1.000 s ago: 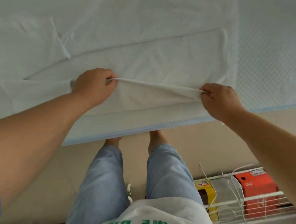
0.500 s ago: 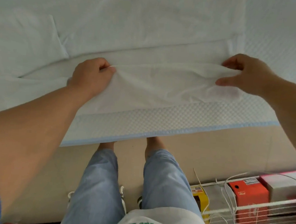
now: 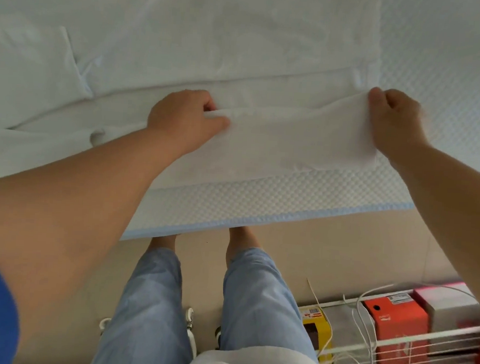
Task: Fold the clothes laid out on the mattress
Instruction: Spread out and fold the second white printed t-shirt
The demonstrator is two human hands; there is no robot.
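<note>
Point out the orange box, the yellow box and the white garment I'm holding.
orange box [image 3: 395, 329]: head view, its front face.
yellow box [image 3: 315, 325]: head view, its top face.
white garment [image 3: 297, 137]: head view, the lifted flap between the hands.

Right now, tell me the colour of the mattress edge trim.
Light blue trim, clearest in the head view.

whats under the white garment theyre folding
The quilted mattress shows beneath the white garment, near its blue-trimmed edge. Whatever lies under the rest is covered by cloth.
</note>
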